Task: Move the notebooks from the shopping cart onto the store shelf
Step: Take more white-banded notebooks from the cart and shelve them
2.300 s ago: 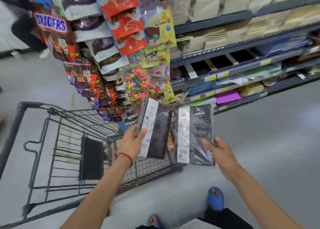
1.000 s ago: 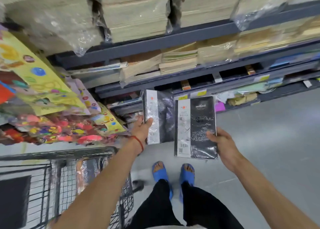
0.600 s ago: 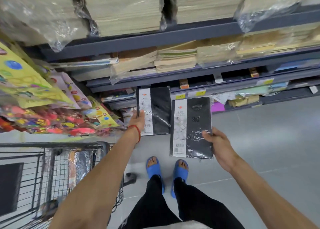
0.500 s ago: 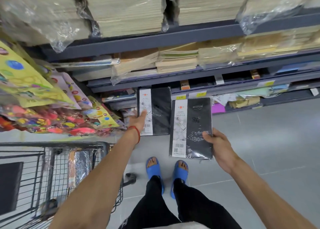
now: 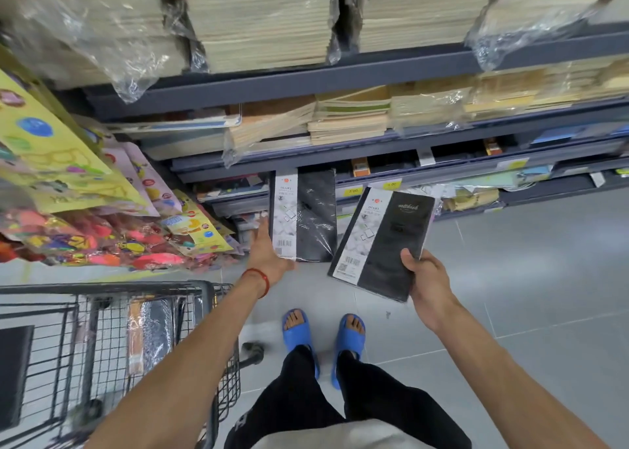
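Note:
Two black plastic-wrapped notebooks with white label strips are out in front of the store shelf [image 5: 374,176]. The left notebook [image 5: 306,217] stands upright with its top edge at a lower shelf rail. My left hand [image 5: 269,249] touches it, fingers stretched straight along its left edge and thumb under its bottom edge. My right hand [image 5: 423,273] grips the lower right corner of the right notebook [image 5: 384,241], which tilts to the right in the air. The shopping cart [image 5: 200,287] is at lower left, with more wrapped notebooks [image 5: 151,329] inside.
Wrapped stacks of paper [image 5: 265,23] fill the upper shelves and thinner book stacks [image 5: 350,118] the middle one. Hanging candy bags [image 5: 85,241] crowd the left beside the cart. My feet in blue sandals [image 5: 323,333] stand on grey floor tiles [image 5: 527,278].
The left notebook has moved forward until its top is at the shelf rail, and my left thumb has slipped from its front to its bottom edge. The right notebook has tilted to the right.

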### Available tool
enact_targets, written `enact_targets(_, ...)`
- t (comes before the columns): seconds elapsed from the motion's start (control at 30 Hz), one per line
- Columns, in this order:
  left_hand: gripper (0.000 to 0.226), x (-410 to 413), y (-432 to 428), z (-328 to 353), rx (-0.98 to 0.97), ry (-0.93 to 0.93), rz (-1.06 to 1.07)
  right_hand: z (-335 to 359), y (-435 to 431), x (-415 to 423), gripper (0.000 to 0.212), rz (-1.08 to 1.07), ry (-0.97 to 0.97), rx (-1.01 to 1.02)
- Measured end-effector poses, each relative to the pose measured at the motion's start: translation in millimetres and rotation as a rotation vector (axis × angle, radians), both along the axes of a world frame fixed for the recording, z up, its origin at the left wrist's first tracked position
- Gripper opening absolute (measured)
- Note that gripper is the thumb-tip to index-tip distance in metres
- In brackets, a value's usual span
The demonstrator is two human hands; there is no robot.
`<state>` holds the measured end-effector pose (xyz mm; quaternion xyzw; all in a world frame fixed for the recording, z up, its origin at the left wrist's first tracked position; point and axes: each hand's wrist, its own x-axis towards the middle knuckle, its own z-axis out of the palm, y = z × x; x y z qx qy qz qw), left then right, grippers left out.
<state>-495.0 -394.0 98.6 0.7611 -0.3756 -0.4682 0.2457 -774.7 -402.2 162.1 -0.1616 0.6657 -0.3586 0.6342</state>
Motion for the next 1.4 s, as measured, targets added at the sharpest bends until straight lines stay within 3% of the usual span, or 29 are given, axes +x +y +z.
enact_targets(0.13,0.091,4.3,-14.7,-3.9,-0.095,-0.135,-0.025,-1.4,2.0,0.7,0.027,0.062,-0.028,0.016)
enact_targets(0.3,0.074,2.0,-32.7,-9.0,-0.159,-0.212,0.004,-9.0,5.4,6.7,0.024,0.111,-0.045,-0.002)
enact_targets(0.63,0.036,-13.3,-65.4,-20.2,-0.103,-0.271,0.145,-22.3,1.9,16.8,0.025,0.188,-0.063,-0.040)
enact_targets(0.87,0.058,-18.9,-59.1,-14.2,-0.085,-0.275,0.221,-22.5,-12.7,11.5,0.024,0.235,-0.061,-0.055)
enact_targets(0.93,0.055,-20.4,-48.1,-9.3,-0.133,-0.247,0.298,-18.6,-14.4,10.4,0.023,0.262,-0.080,-0.059)
enact_targets(1.03,0.042,-23.5,-29.3,7.5,-0.167,-0.043,0.407,-10.8,-17.5,10.9,0.023,0.352,-0.119,-0.082)
enact_targets(1.13,0.046,-28.4,-13.7,38.6,0.063,0.337,0.409,-10.8,-23.7,13.6,0.028,0.445,-0.148,-0.098)
enact_targets(1.2,0.054,-32.9,-0.4,56.5,0.182,0.599,0.258,-14.2,-27.0,15.0,0.030,0.491,-0.155,-0.106)
enact_targets(1.33,0.095,-43.8,16.6,52.5,0.066,0.439,0.027,-21.9,-30.4,20.2,0.039,0.604,-0.137,-0.167)
enact_targets(1.4,0.100,-52.1,18.4,50.1,-0.004,0.413,0.024,-23.4,-30.8,25.5,0.056,0.656,-0.130,-0.202)
